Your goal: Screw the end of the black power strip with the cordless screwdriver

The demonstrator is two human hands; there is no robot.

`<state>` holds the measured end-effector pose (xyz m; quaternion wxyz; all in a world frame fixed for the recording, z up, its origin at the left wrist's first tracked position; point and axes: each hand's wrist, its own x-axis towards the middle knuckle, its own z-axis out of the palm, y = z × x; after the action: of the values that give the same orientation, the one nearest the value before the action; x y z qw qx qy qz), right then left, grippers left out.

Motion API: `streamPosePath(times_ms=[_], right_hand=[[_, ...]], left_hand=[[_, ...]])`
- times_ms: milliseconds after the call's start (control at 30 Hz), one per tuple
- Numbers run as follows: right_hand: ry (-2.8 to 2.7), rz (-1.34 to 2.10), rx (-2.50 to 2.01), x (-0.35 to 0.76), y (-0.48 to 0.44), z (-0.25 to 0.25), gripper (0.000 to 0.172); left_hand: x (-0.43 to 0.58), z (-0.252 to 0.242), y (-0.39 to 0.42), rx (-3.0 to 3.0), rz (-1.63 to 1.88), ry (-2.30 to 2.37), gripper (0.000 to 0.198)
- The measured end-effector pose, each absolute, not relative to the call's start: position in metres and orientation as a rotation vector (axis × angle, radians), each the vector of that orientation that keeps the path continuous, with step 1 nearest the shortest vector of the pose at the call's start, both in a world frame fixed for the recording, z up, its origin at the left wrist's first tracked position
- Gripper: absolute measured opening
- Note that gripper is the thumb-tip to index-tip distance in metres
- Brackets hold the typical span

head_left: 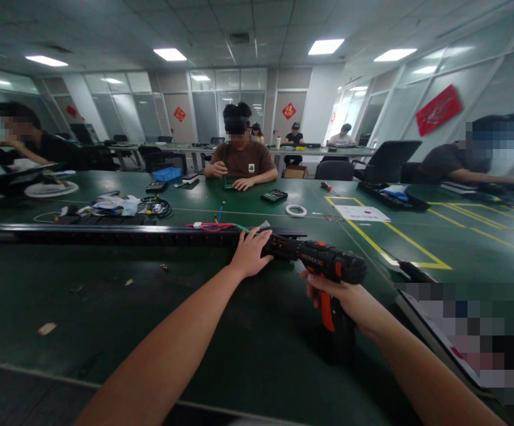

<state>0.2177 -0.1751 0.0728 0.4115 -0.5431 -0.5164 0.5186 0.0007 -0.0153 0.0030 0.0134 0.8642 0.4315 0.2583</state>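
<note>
Keeping the drill (pixel 333 261) straight and the bar (pixel 106 236) steady would help here, I think. The bar lies along the table (pixel 119 307), the drill's nose near its right end. The right hand (pixel 348 294) wraps the drill's handle; the left hand (pixel 250 254) covers the bar, but whether it grips, I cannot tell. The drill's tip is unclear; the bar's left end is cut off.

On the tabletop (pixel 106 307), the bar (pixel 128 237) extends leftward from the drill (pixel 334 261). Behind the bar lie cables (pixel 159 206) and, toward its right end, a ring (pixel 296 215), with a paper sheet (pixel 363 213) farther right.
</note>
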Motion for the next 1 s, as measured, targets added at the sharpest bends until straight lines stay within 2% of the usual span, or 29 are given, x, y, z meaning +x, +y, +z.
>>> streamPosePath(times_ms=[267,433,533,767,1000], right_hand=[[-1.162,1.540,-1.260,0.220,-0.177,0.078,0.051],[-1.124,1.611,-1.232,0.223,-0.175,0.072,0.051],[-1.128,1.614,-1.223,0.223,-0.174,0.070,0.047],[-1.190,1.538,-1.231,0.222,-0.172,0.066,0.026],[-1.218,1.526,-1.242,0.221,-0.172,0.068,0.023]], left_hand=[[0.001,0.002,-0.015,2.699,0.819,1.335,0.073],[0.000,0.002,-0.015,2.688,0.820,1.329,0.073],[0.000,0.002,-0.016,2.686,0.825,1.328,0.072],[0.001,0.003,-0.015,2.697,0.817,1.331,0.072],[0.001,0.000,-0.013,2.697,0.828,1.327,0.074]])
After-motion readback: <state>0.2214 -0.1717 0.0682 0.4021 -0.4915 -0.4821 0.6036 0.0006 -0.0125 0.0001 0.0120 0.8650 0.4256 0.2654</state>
